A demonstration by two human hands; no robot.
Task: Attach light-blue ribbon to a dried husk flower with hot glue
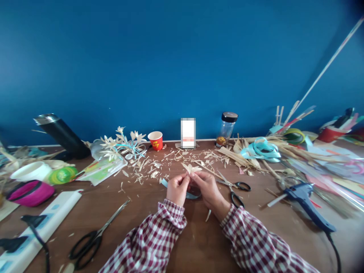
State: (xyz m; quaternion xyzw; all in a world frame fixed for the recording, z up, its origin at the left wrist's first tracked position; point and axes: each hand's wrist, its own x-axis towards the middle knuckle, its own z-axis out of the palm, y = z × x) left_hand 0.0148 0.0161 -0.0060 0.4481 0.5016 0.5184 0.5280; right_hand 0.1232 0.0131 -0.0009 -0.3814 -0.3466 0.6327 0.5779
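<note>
My left hand (178, 188) and my right hand (209, 188) meet at the middle of the table, fingers pinched together. Between their fingertips is a small pale flower (190, 168) with pointed petals that look like dried husk. Both hands grip its base, and the fingers hide its lower part. A light blue ribbon (192, 196) lies below and behind the hands. Just right of my right hand rests a pair of black-handled scissors (234, 185), blades apart. Farther left on the table, several finished-looking pale flowers (125, 142) lie together with blue stems.
Pale scraps (153, 163) litter the table's back. A red paper cup (155, 141), a lidded jar (226, 129) and a blue ribbon roll (261, 149) stand or lie there. Right is a glue gun (308, 203); left are more scissors (95, 239), a power strip (54, 216) and a black flask (64, 136).
</note>
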